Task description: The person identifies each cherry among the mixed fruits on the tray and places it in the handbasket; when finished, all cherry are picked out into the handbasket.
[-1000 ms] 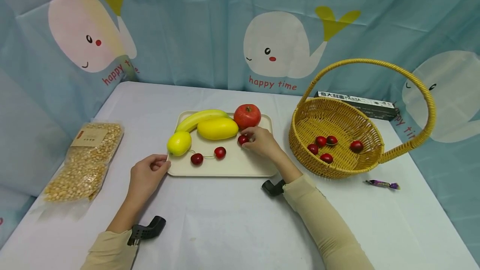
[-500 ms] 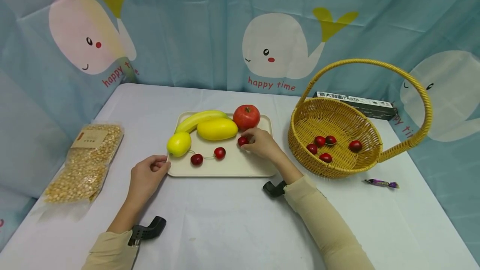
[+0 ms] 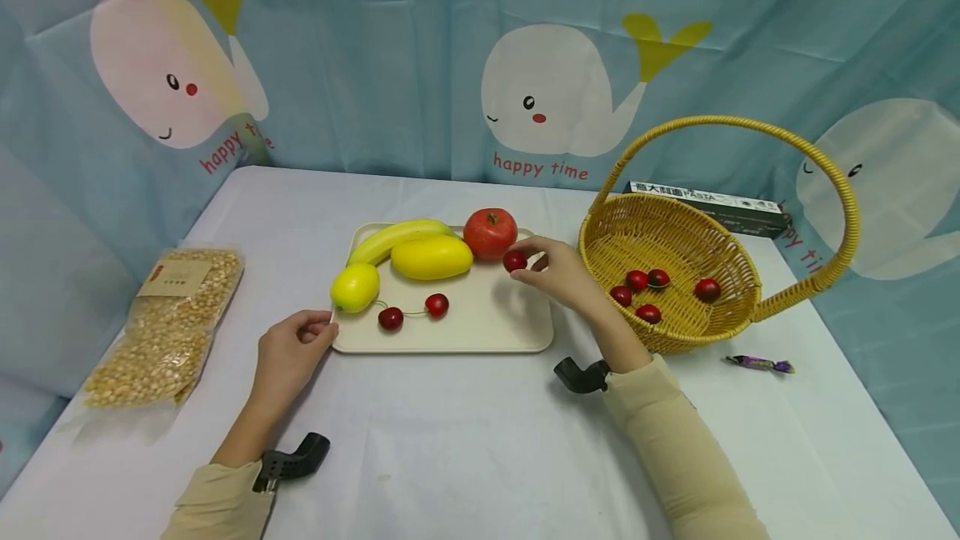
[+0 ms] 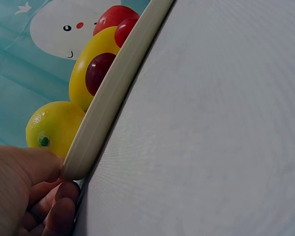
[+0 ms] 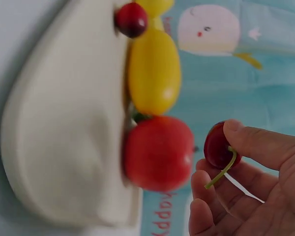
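Note:
My right hand pinches a dark red cherry between thumb and fingers; its green stem shows in the right wrist view. The hand is above the right side of the cream tray. With thumb and fingers my left hand pinches the tray's left front corner. On the tray lie a lemon, a banana, a yellow mango-shaped fruit and a red round fruit. Two cherries with stems rest near the front left.
Right of the tray stands a yellow wicker basket with a tall handle, holding several cherries. Behind it lies a black pasta box. A purple-wrapped candy lies in front; a bag of corn kernels is at left.
My right hand has lifted the cherry from the tray and moved it right and up, toward the basket. My left hand stays at the tray's corner.

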The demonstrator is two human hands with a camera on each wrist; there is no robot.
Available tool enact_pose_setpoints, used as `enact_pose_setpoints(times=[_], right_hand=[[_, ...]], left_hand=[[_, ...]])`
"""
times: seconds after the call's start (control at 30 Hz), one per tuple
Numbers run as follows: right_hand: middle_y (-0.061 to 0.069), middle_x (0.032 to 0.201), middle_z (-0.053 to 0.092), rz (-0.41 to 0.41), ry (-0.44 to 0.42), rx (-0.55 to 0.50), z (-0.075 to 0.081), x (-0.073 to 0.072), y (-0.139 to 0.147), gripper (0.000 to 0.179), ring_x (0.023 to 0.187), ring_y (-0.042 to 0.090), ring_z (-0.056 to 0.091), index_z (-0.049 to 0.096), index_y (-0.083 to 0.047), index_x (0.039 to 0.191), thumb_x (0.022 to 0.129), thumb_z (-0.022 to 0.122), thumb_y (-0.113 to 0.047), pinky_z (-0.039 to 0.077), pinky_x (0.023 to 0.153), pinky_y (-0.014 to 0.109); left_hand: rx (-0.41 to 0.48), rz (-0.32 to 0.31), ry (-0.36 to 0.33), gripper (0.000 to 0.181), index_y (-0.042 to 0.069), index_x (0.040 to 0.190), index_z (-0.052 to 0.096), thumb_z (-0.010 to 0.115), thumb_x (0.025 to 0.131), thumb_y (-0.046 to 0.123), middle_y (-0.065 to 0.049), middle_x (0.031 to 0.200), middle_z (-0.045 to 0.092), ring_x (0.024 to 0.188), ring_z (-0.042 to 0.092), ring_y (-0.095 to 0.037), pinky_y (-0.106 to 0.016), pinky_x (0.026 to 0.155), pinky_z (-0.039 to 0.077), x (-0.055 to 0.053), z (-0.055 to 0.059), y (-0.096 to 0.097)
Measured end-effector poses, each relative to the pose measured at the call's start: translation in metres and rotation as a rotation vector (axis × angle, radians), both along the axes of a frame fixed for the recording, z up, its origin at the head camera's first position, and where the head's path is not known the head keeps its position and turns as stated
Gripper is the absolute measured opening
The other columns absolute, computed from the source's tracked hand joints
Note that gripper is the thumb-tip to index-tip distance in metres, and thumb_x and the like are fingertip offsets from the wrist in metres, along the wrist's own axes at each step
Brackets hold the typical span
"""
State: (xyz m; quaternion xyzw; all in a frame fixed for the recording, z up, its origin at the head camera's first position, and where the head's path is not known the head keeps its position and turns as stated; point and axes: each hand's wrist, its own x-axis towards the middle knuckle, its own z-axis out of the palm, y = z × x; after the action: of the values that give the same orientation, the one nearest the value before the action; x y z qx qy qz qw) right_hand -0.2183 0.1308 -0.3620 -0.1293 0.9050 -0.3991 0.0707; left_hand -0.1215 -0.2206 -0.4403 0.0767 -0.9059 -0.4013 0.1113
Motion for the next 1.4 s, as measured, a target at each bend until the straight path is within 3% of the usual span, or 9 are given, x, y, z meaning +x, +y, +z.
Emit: enact_pose_setpoints(times=[0.3,0.57,0.73,1.0,1.2,1.4], right_hand=[[0.007,0.111,0.06,-0.086,-0.003,-0.106,0.023,0.005,0.035,0.039,0.087,0.023,0.054,0.059,-0.011,0.119,0.082,0.07,-0.02,0.048,0.067,0.028],[0.008,0.114,0.056,-0.181,0.055,-0.145,0.033,0.009,0.065,0.044,0.09,0.02,0.051,0.056,-0.012,0.125,0.085,0.066,-0.028,0.045,0.065,0.024],[0.004,0.117,0.054,-0.261,0.019,-0.225,0.032,0.011,0.087,0.047,0.088,0.016,0.052,0.055,-0.014,0.126,0.085,0.066,-0.034,0.046,0.066,0.023],[0.006,0.125,0.049,-0.333,-0.051,-0.23,0.025,0.01,0.122,0.055,0.102,0.012,0.053,0.049,-0.011,0.132,0.086,0.063,-0.037,0.043,0.09,0.035],[0.01,0.129,0.045,-0.37,-0.064,-0.197,0.013,0.006,0.142,0.057,0.099,0.014,0.052,0.045,-0.007,0.134,0.087,0.062,-0.034,0.047,0.082,0.03],[0.01,0.122,0.047,-0.396,-0.076,-0.177,0.007,0.001,0.153,0.056,0.094,0.023,0.055,0.045,-0.003,0.133,0.088,0.061,-0.031,0.05,0.074,0.03]], left_hand=[[-0.009,-0.001,0.016,0.021,-0.001,0.099,0.067,0.065,0.084,0.014,-0.009,0.078,0.062,0.066,0.051,-0.016,-0.014,0.053,0.04,0.0,0.001,-0.001],[-0.004,-0.001,0.013,0.022,-0.001,0.1,0.066,0.064,0.085,0.015,-0.009,0.078,0.061,0.067,0.05,-0.016,-0.015,0.054,0.04,0.001,-0.001,-0.002],[-0.004,-0.003,0.012,0.022,-0.001,0.099,0.066,0.064,0.085,0.015,-0.009,0.078,0.061,0.067,0.051,-0.016,-0.015,0.054,0.04,0.0,-0.001,-0.001],[0.004,-0.006,0.006,0.022,-0.002,0.1,0.066,0.064,0.085,0.015,-0.009,0.079,0.061,0.068,0.05,-0.016,-0.014,0.054,0.04,0.0,0.0,0.0],[-0.005,-0.007,0.015,0.022,-0.001,0.1,0.066,0.064,0.085,0.015,-0.009,0.078,0.062,0.066,0.051,-0.015,-0.015,0.054,0.04,0.0,-0.001,-0.001],[-0.006,-0.007,0.01,0.023,-0.002,0.1,0.066,0.064,0.085,0.015,-0.009,0.079,0.061,0.067,0.051,-0.016,-0.014,0.054,0.04,0.0,0.0,-0.001]])
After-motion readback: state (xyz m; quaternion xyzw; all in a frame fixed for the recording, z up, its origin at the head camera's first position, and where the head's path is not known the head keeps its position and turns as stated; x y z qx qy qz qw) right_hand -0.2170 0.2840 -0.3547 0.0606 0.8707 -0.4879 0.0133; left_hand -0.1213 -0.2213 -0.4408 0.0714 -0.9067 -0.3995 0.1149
